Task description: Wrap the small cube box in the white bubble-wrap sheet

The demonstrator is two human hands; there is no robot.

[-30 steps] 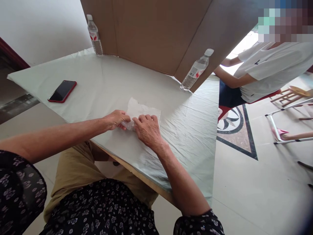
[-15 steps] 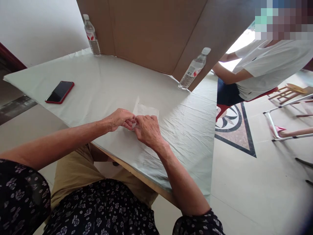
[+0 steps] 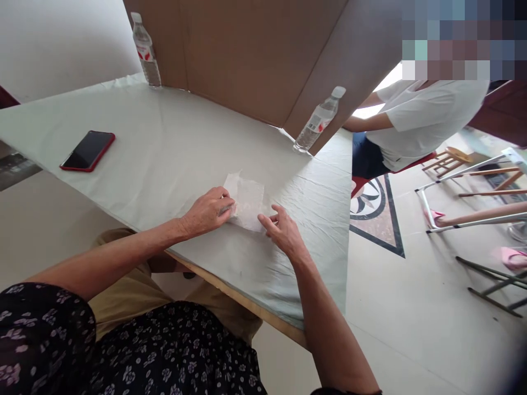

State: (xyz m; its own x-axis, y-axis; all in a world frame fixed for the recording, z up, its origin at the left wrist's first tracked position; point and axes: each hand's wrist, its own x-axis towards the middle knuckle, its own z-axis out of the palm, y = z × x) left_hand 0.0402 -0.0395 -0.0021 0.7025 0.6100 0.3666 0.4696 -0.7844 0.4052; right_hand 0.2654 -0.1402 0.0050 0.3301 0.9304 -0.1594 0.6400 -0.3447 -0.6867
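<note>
A thin, whitish, partly see-through sheet (image 3: 249,195), perhaps tissue or plastic, lies on the pale table cover in front of me. At its left edge, my left hand (image 3: 208,211) is closed, fingers curled and pinched together. Something small and greyish shows between those fingertips, too small to name. My right hand (image 3: 284,230) is open at the sheet's right edge, fingers apart. Its thumb and a fingertip reach the edge of the sheet; whether they press on it I cannot tell.
A brown cardboard screen (image 3: 247,60) stands across the back, with one water bottle (image 3: 146,52) at its left and another water bottle (image 3: 319,120) at its right. A red-cased phone (image 3: 88,151) lies at left. Beyond the screen sits a person in a white shirt (image 3: 428,120).
My hands, together over the sheet before, are now apart, the right one moved right and opened. More of the sheet shows, lying flatter between them. The camera view has shifted slightly.
</note>
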